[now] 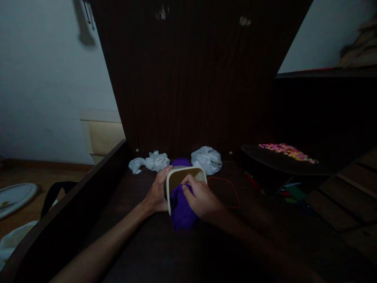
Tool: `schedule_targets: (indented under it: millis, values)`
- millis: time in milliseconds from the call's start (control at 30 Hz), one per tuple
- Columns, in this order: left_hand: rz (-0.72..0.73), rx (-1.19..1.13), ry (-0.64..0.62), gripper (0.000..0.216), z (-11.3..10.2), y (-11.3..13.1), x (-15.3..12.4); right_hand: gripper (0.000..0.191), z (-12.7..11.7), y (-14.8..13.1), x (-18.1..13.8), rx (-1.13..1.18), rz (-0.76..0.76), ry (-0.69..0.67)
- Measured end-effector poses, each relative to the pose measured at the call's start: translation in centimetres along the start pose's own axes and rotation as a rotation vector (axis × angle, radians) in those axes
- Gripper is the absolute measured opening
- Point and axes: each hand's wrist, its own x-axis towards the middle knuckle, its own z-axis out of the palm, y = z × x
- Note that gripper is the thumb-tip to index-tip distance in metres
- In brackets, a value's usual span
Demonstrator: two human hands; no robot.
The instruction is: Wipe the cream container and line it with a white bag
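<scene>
A cream-rimmed square container [186,169] is tilted toward me on the dark wooden surface, its inside partly visible. My left hand [159,192] grips its left side, fingers along the outer wall and thumb near the lower edge. Pinched in my right hand [203,198] is a purple cloth [183,210], which hangs over the near rim, with part of it inside the container. Another bit of purple material [181,161] shows behind the container. A thin reddish-brown square frame [236,192], perhaps a lid's edge, lies to the right, partly behind my right arm.
Crumpled white plastic bags [157,161] lie along the back panel [188,78], with another bag [206,160] right of the container. A raised wooden side [88,200] borders the left. At right, a dark corner shelf [265,159] bears many small pink and yellow pieces [287,151].
</scene>
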Motion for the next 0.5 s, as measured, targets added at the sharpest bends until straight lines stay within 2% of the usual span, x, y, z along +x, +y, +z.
schedule_targets:
  millis: [67,167,267,333,400,500]
  values:
    - [0.005,0.007,-0.004,0.118,0.0,0.0,-0.1,0.017,1.0,0.2,-0.2,-0.198,-0.032,-0.029]
    - [0.015,-0.001,-0.007,0.116,-0.1,0.0,-0.2,0.022,2.0,0.5,-0.3,-0.421,-0.178,-0.024]
    - [0.021,-0.019,0.012,0.115,-0.2,0.1,-0.2,0.027,1.6,0.7,-1.1,-0.422,-0.356,-0.019]
    - [0.009,-0.011,0.017,0.116,-0.3,0.1,-0.2,0.030,0.6,0.6,-2.1,-0.327,-0.406,-0.136]
    - [-0.013,0.006,0.004,0.119,-0.4,0.1,-0.2,0.037,-0.6,0.2,-3.4,-0.233,-0.389,-0.302]
    - [-0.042,0.008,-0.024,0.122,-0.6,0.1,-0.3,0.068,-1.7,-0.2,-4.8,-0.176,-0.311,-0.485]
